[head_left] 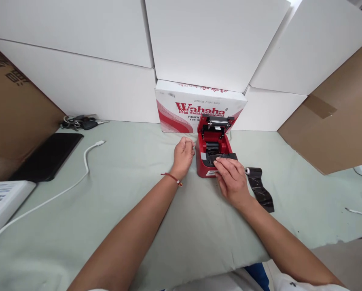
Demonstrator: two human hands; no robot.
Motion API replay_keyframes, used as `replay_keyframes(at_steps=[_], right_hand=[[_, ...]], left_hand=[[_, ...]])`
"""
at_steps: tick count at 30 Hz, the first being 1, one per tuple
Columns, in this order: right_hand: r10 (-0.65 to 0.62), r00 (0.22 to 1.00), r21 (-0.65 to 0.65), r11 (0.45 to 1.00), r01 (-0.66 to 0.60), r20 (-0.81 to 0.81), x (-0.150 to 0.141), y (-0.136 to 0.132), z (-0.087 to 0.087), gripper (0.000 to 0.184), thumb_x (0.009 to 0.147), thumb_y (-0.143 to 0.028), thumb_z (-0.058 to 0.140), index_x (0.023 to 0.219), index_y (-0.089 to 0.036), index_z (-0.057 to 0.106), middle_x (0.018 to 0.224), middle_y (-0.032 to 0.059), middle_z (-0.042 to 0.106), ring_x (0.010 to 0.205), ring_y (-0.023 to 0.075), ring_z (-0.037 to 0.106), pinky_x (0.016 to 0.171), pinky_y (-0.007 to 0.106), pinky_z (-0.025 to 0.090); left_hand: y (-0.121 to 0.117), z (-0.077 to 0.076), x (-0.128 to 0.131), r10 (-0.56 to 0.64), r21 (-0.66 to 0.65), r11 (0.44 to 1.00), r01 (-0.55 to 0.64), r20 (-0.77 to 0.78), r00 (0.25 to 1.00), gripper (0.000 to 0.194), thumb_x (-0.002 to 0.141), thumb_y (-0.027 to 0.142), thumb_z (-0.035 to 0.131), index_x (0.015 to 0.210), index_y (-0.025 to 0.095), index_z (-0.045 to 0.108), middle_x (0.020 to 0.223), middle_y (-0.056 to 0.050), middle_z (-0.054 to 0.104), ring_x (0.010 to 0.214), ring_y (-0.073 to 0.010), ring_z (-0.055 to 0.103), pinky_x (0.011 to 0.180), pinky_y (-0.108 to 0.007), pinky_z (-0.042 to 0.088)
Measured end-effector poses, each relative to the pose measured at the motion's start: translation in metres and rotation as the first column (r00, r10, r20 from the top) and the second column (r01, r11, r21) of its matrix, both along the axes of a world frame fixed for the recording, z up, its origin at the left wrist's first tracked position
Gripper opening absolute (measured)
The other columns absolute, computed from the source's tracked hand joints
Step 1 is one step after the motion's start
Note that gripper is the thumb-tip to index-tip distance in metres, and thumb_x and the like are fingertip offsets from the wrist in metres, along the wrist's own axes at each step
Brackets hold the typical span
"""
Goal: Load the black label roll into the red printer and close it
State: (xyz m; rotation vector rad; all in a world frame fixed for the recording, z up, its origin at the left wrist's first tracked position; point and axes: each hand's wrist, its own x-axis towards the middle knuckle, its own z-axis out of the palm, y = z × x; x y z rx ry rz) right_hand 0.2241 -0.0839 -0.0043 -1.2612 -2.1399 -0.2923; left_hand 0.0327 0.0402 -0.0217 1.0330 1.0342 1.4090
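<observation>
A small red label printer (201,163) stands on the cloth with its lid (219,122) raised. Inside it lies a black roll (212,147), and a strip of black ribbon (231,155) crosses the front part and sticks out at the right. My right hand (233,180) is at the printer's front, fingers closed together on the black ribbon; the thumb is partly hidden. Close beside the printer's left wall, my left hand (183,157) is curled closed; whatever its fingers hold cannot be made out. A white-cored roll of black ribbon (261,190) lies partly unrolled to the right.
Behind the printer stands a white and red Wahaha carton (174,109) against white panels. Keys (80,122), a black flat device (51,155), a white box (7,202) and a white cable (86,161) lie at left. Brown cardboard (335,121) stands at right.
</observation>
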Motion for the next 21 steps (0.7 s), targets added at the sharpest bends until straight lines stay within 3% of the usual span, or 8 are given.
replay_keyframes(at_steps=[3,6,9,11,13,19,21], right_hand=[[0.008,1.0,0.008,1.0,-0.007,-0.022,-0.001,0.002,-0.003,0.047,0.11,-0.018,0.056,0.153,-0.028,0.071,0.147,0.0127,0.079,0.135,0.0308,0.07,0.117,0.053,0.056],[0.01,0.999,-0.018,1.0,-0.011,-0.032,-0.001,0.002,-0.003,0.049,0.11,-0.018,0.055,0.155,-0.03,0.069,0.149,0.0116,0.078,0.136,0.0302,0.07,0.118,0.053,0.055],[0.03,0.999,-0.041,0.999,-0.032,-0.041,-0.001,0.002,-0.003,0.053,0.109,-0.015,0.053,0.159,-0.029,0.066,0.151,0.012,0.077,0.138,0.0302,0.068,0.118,0.053,0.055],[0.042,0.998,-0.028,0.999,-0.043,-0.045,-0.002,0.001,-0.002,0.055,0.109,-0.013,0.052,0.16,-0.028,0.065,0.151,0.012,0.077,0.138,0.0296,0.068,0.119,0.052,0.055],[0.051,0.998,0.004,0.999,-0.05,-0.048,-0.002,0.001,-0.001,0.056,0.108,-0.011,0.051,0.159,-0.028,0.065,0.15,0.0113,0.077,0.137,0.0284,0.069,0.119,0.051,0.055],[0.098,0.992,0.151,0.985,-0.086,-0.075,-0.002,0.001,-0.003,0.063,0.104,-0.004,0.053,0.163,-0.023,0.059,0.145,0.0115,0.079,0.133,0.0267,0.07,0.116,0.048,0.056],[0.106,0.991,0.146,0.985,-0.093,-0.081,-0.001,0.001,-0.003,0.065,0.103,-0.003,0.054,0.165,-0.022,0.057,0.145,0.0123,0.079,0.134,0.0272,0.069,0.116,0.048,0.056]], left_hand=[[0.012,0.025,0.001,0.142,0.157,0.98,-0.126,-0.091,0.986,0.04,0.108,0.04,0.061,0.076,0.024,0.044,0.069,0.004,0.049,0.064,-0.0136,0.046,0.065,-0.028,0.04],[0.035,0.051,0.004,0.267,0.313,0.927,-0.206,-0.167,0.949,0.023,0.107,0.039,0.067,0.092,0.022,0.06,0.097,-0.003,0.07,0.098,-0.0184,0.064,0.098,-0.03,0.05],[0.053,0.065,0.006,0.098,0.268,0.962,-0.059,-0.136,0.986,0.028,0.112,0.046,0.057,0.115,0.021,0.07,0.128,-0.009,0.076,0.129,-0.0233,0.067,0.12,-0.038,0.047],[0.054,0.066,0.006,-0.052,0.192,0.978,0.074,-0.119,0.992,0.038,0.114,0.051,0.051,0.124,0.021,0.072,0.139,-0.011,0.076,0.136,-0.0254,0.068,0.12,-0.041,0.05],[0.048,0.061,0.004,-0.101,0.173,0.978,0.12,-0.116,0.988,0.045,0.114,0.055,0.048,0.128,0.021,0.074,0.143,-0.012,0.076,0.137,-0.0266,0.069,0.116,-0.042,0.053],[0.011,0.041,-0.006,-0.027,0.348,0.931,0.113,-0.241,0.97,0.06,0.111,0.072,0.045,0.125,0.024,0.079,0.142,-0.012,0.08,0.137,-0.0292,0.071,0.12,-0.048,0.053],[0.001,0.034,-0.007,0.019,0.399,0.911,0.107,-0.299,0.954,0.063,0.112,0.072,0.04,0.113,0.024,0.081,0.135,-0.011,0.083,0.137,-0.0291,0.072,0.124,-0.05,0.051]])
